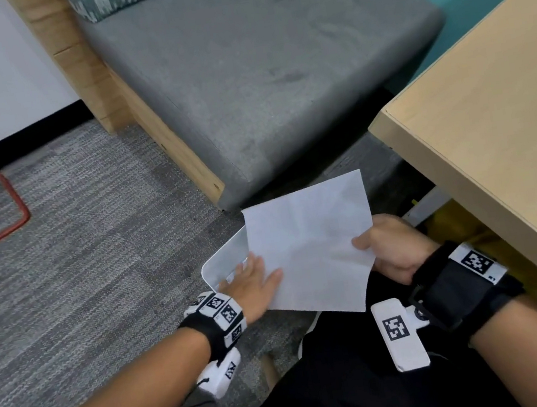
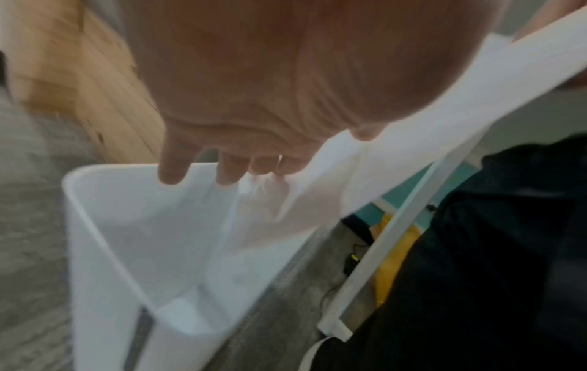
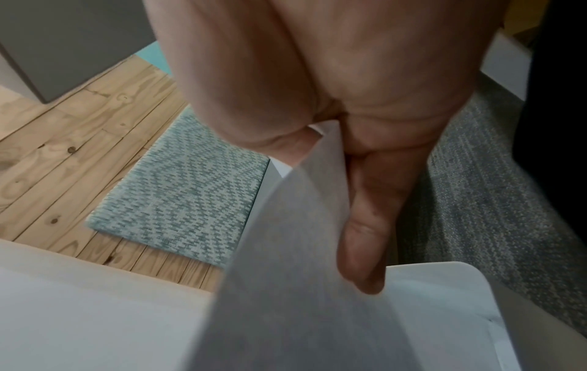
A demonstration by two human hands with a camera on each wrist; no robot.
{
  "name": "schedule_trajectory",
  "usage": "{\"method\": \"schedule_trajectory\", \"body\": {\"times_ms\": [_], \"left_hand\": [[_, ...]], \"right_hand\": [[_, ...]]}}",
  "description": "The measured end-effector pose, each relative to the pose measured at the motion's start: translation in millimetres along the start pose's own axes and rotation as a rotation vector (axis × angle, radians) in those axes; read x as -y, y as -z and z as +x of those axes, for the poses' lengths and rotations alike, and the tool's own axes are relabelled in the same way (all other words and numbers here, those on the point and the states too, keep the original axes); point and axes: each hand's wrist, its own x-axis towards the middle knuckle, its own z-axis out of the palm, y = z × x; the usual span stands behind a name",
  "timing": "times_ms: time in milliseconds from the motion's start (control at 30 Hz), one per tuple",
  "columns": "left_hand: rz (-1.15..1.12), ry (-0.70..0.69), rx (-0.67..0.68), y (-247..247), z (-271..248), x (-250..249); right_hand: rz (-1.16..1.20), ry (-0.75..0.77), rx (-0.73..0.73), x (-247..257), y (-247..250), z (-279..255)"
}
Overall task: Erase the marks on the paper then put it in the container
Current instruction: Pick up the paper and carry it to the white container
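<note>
We note 1 sheet of paper (image 1: pixel 311 249), white w/ creases, no marks legible, held over 1 white container (image 1: pixel 225 261) on carpet. Right hand (image 1: pixel 387 248) pinches its edge; left hand (image 1: pixel 254 284) lies flat on it, fingers straight. Hands: 2.

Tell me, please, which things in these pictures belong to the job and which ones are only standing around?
Belong to the job:
- white sheet of paper, pinched by the right hand
- white plastic container on the floor, under the paper
- left hand, fingers straight against the paper

Only standing around:
- grey cushioned bench
- light wooden table
- red metal frame
- grey carpet
</note>
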Motion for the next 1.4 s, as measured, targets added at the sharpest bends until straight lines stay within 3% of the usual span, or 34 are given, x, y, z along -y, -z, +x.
{"method": "schedule_trajectory", "body": {"times_ms": [67, 167, 267, 333, 400, 467, 500, 567, 667, 733, 800, 967, 1067, 1200, 1267, 1333, 1400], "left_hand": [[-0.061, -0.042, -0.089, 4.8, -3.9, 3.5], [-0.201, -0.387, -0.239, 9.2, -28.2, -20.9], [-0.244, -0.608, -0.216, 6.7, -39.8, -49.5], [-0.259, -0.513, -0.129, -2.5, -27.5, -49.7], [-0.27, -0.25, -0.045, -11.0, -6.1, -29.7], [-0.27, -0.074, -0.064, -12.1, 7.7, -6.0], [-0.281, -0.087, -0.114, -9.0, 8.6, 0.6], [-0.286, -0.266, -0.233, 5.7, 0.2, -7.6], [-0.202, -0.575, -0.358, 32.4, -20.0, -57.7], [-0.161, -0.679, -0.38, 42.9, -20.2, -86.4], [-0.177, -0.651, -0.359, 39.9, -4.4, -89.4], [-0.107, -0.212, -0.204, 5.5, 29.0, -13.0], [-0.018, -0.097, -0.167, -8.2, 16.2, 32.5], [-0.221, -0.119, -0.439, 0.8, -5.4, 38.8], [-0.288, -0.235, -0.529, 8.3, -15.1, 21.2], [-0.279, -0.399, -0.5, 10.0, -23.7, -1.0], [-0.218, -0.481, -0.363, 0.3, -25.0, -16.8]], "right_hand": [[-0.016, -0.005, -0.011, -1.0, 2.9, 0.5], [-0.013, -0.016, -0.019, -5.2, -1.6, 1.9], [0.002, 0.002, 0.003, -6.1, -8.4, 2.4], [0.005, 0.009, 0.003, -3.6, -10.0, -0.2], [0.005, 0.011, 0.003, -1.6, -6.7, -3.4], [-0.006, -0.002, 0.011, -0.9, -2.0, -6.2], [-0.019, -0.006, 0.011, -1.9, -0.2, -6.4], [-0.032, -0.011, 0.003, -6.0, -0.1, -4.8], [-0.042, 0.0, 0.031, -9.2, -10.8, -6.7], [-0.057, 0.032, 0.081, -6.7, -18.1, -10.3], [-0.026, 0.064, 0.094, -4.0, -20.1, -11.9], [0.1, 0.05, 0.096, 0.4, -1.8, -19.8], [0.119, 0.051, 0.098, 1.1, 9.1, -24.3], [0.125, 0.052, 0.022, -1.6, 8.6, -19.7], [0.116, 0.05, 0.009, -1.7, 3.2, -17.5], [0.089, 0.044, 0.006, -0.1, -4.1, -17.6], [0.075, 0.039, 0.006, 3.2, -9.4, -20.4]]}}
